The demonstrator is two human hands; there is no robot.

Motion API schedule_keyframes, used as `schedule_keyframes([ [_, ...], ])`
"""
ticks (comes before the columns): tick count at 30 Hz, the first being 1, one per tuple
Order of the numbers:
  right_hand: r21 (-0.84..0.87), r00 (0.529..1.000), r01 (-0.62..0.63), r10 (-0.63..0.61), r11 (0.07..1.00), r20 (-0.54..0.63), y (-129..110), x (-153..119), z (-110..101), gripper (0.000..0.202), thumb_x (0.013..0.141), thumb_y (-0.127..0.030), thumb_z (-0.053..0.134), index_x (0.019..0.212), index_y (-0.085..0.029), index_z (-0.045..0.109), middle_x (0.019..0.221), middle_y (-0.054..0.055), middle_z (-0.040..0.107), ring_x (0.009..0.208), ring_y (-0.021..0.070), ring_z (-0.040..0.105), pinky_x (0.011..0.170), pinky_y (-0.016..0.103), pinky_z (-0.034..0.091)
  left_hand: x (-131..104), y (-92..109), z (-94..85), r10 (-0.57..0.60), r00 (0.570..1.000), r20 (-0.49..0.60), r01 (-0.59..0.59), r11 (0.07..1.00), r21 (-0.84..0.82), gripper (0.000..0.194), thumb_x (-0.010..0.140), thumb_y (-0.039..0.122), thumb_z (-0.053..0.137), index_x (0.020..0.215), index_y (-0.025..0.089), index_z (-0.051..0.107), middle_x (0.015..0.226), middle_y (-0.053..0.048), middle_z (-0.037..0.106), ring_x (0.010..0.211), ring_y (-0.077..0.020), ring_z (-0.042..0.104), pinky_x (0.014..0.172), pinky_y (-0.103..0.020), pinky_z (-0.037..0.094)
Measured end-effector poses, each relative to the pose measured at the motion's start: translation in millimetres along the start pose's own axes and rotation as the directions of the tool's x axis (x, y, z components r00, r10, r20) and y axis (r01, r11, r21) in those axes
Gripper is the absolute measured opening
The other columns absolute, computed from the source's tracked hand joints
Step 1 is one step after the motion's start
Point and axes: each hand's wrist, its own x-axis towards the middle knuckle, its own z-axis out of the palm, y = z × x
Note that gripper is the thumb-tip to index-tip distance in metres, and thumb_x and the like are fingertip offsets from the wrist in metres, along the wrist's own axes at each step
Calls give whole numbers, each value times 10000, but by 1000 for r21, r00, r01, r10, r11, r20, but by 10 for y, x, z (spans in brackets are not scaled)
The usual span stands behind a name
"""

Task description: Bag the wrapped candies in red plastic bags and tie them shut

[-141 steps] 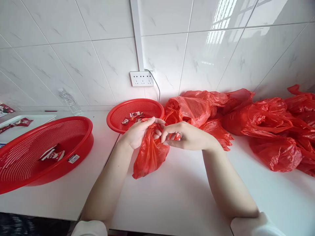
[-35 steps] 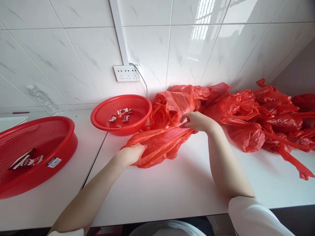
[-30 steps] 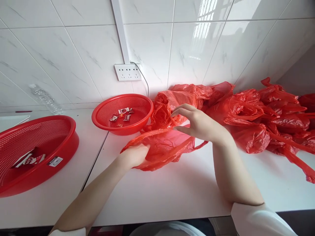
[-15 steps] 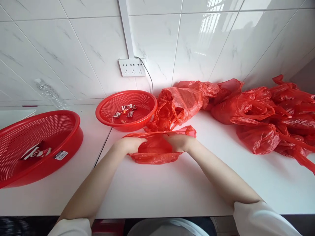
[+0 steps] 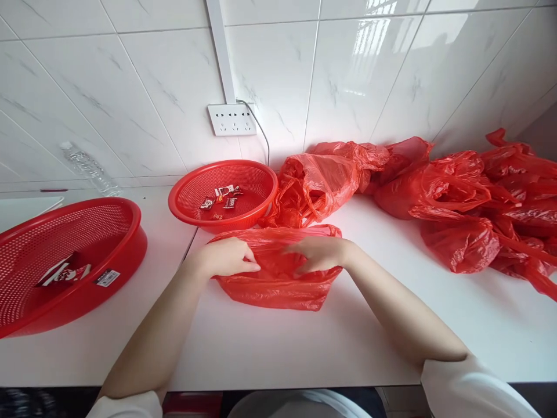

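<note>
A thin red plastic bag (image 5: 274,290) lies in front of me on the white table, its mouth facing up and spread wide. At the left of its opening is my left hand (image 5: 228,256), thumb and forefinger apart; its other fingers are partly hidden. My right hand (image 5: 321,253) reaches into the mouth from the right with its fingers spread and nothing visible in them. Just behind the bag stands a red perforated basket (image 5: 183,212) holding several small wrapped snacks (image 5: 225,190).
A larger red basket (image 5: 130,232) with dark-and-white packets (image 5: 65,274) stands at the left. Several filled red bags (image 5: 435,188) are heaped along the wall to the right. A clear plastic bottle (image 5: 91,169) lies at the back left, and a socket panel (image 5: 232,120) is on the wall.
Both hands have risen out of the bag's depth, so more of their fingers shows. The bag's front side has spread towards me. The baskets have stayed put.
</note>
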Motion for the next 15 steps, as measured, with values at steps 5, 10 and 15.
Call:
schedule_keyframes([
  [5,211,980,193,-200,958,11,-283,-136,-171,338,899,-323,610,1189,-157,662,1044,84,746,958,203,706,849,300,527,-291,209,-179,251,912,-323,-299,949,-106,327,891,489,538,1022,280,753,1005,-12,729,852,-166,657,714,-246,482],
  [10,290,969,243,-220,926,-112,-361,-206,-219,261,909,-299,601,1111,-154,679,1021,68,745,914,174,709,820,274,533,-85,-272,-304,136,703,-698,-73,990,120,352,857,396,590,1167,252,673,1226,-59,658,1124,-239,596,943,-342,460],
  [15,426,969,213,-133,879,-210,-283,-112,-151,237,899,-329,630,1067,-169,676,956,54,730,869,170,690,810,297,543,288,-665,-234,-88,870,-485,225,946,231,187,820,244,575,936,265,720,873,-61,721,838,-255,669,734,-331,448],
])
